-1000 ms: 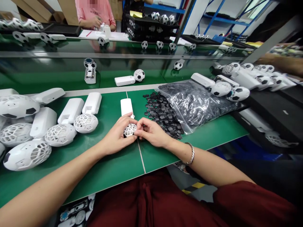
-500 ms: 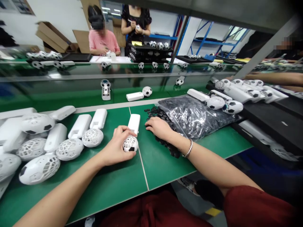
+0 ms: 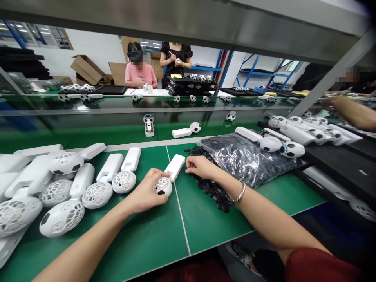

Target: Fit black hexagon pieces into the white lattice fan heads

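Few black pieces (image 3: 212,190) fill the ball fan (image 3: 163,186) that the left hand (image 3: 147,192) grips at frame centre, while the right hand's (image 3: 202,167) curled fingers pick among loose ones.

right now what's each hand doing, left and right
Left hand: closed around the ball-shaped head of the white fan, holding it on the green mat.
Right hand: on the loose black pieces; grip cannot be told.

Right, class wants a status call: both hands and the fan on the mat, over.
Left hand gripping ball-shaped fan head, handle flat on green mat. Right hand on loose black pieces beside bag. Nothing between the hands.
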Demonstrator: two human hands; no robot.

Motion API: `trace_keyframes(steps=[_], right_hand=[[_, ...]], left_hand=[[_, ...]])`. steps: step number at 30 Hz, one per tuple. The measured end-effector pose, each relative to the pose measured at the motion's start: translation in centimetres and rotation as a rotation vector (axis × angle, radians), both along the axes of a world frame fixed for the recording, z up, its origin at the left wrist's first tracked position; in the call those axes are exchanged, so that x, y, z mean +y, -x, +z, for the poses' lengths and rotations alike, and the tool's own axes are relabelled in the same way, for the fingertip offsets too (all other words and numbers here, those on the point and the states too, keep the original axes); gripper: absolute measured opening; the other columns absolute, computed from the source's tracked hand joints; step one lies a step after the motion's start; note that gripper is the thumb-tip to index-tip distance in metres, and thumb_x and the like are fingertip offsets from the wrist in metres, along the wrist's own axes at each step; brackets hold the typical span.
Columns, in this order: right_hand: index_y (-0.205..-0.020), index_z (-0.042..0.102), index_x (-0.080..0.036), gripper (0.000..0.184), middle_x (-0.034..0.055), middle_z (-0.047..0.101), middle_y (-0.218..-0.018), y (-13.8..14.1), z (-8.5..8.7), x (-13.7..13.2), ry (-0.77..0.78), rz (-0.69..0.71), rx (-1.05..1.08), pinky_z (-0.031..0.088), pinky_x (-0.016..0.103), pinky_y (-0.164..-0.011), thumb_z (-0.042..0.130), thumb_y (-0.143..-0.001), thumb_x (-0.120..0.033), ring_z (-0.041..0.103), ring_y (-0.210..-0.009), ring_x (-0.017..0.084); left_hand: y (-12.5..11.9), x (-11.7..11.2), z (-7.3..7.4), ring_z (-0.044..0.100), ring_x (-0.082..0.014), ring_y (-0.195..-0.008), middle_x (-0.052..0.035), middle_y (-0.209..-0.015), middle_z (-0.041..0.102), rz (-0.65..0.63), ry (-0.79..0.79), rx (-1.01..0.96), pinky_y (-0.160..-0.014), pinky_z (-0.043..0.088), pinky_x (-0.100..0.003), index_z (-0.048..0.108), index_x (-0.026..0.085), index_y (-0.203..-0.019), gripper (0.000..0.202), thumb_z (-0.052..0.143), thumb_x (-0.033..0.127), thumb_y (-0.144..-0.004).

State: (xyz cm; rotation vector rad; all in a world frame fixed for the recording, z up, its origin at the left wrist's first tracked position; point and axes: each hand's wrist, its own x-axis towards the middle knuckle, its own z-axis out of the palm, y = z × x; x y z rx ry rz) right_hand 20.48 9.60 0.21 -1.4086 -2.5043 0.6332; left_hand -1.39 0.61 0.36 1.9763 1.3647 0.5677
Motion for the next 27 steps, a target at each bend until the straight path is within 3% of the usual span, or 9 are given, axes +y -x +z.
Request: trace_keyframes(steps=[5, 7, 10, 16, 23, 27], right_hand=[[-0.081, 0.064, -0.017, 0.009, 0.0009, 0.065, -0.079, 0.7, -0.2, -2.4, 0.082, 0.132, 0.48, 0.044, 0.024, -0.07, 0.059, -0.077, -0.023, 0.059, -0.074, 0.013], [-0.082, 0.065, -0.018, 0.009, 0.0012, 0.066, -0.08, 1.2, -0.3, -3.2, 0.108, 0.155, 0.573, 0.045, 0.026, -0.071, 0.058, -0.078, -0.022, 0.059, -0.075, 0.013], [-0.08, 0.066, -0.019, 0.008, 0.0015, 0.067, -0.08, 1.8, -0.5, -4.0, 0.068, 0.185, 0.572, 0.046, 0.028, -0.073, 0.06, -0.077, -0.022, 0.06, -0.075, 0.014], [-0.081, 0.068, -0.021, 0.008, 0.0028, 0.066, -0.084, 2.7, -1.5, -4.2, -0.033, 0.382, 0.585, 0.046, 0.03, -0.078, 0.06, -0.079, -0.022, 0.06, -0.081, 0.015], [-0.08, 0.066, -0.02, 0.004, 0.002, 0.066, -0.079, 3.7, -2.7, -3.6, -0.045, 0.429, 0.653, 0.046, 0.03, -0.076, 0.062, -0.078, -0.021, 0.059, -0.078, 0.015], [-0.073, 0.062, -0.018, 0.006, 0.0023, 0.063, -0.074, 3.9, -2.7, -3.2, -0.1, 0.425, 0.647, 0.045, 0.029, -0.073, 0.064, -0.076, -0.022, 0.057, -0.074, 0.015]], left_hand=[[0.4, 0.2, 0.3, 0.053, -0.0212, -0.092, -0.0052, -0.104, 0.048, 0.037, -0.007, 0.028, -0.083, 0.045, -0.034, 0.048, 0.018, -0.112, 0.051, 0.055, 0.02, -0.061], [0.7, 0.4, 0.3, 0.053, -0.0205, -0.092, -0.005, -0.105, 0.049, 0.034, -0.015, 0.019, -0.081, 0.045, -0.033, 0.047, 0.018, -0.112, 0.051, 0.054, 0.019, -0.062], [0.9, 0.6, 0.3, 0.053, -0.0198, -0.092, -0.0051, -0.108, 0.048, 0.021, 0.007, 0.012, -0.079, 0.045, -0.031, 0.047, 0.018, -0.112, 0.05, 0.054, 0.019, -0.062], [0.6, 0.5, 0.4, 0.053, -0.0188, -0.085, -0.0061, -0.109, 0.046, 0.029, 0.02, 0.031, -0.07, 0.047, -0.029, 0.047, 0.016, -0.112, 0.051, 0.055, 0.019, -0.062], [0.1, 0.4, -0.2, 0.051, -0.0217, -0.097, -0.0046, -0.103, 0.048, 0.069, -0.105, 0.014, -0.087, 0.042, -0.034, 0.051, 0.017, -0.103, 0.041, 0.06, 0.027, -0.065], [-0.3, 0.3, -0.4, 0.052, -0.0209, -0.095, -0.0039, -0.099, 0.049, 0.09, -0.155, -0.001, -0.086, 0.042, -0.034, 0.052, 0.017, -0.1, 0.034, 0.057, 0.023, -0.067]])
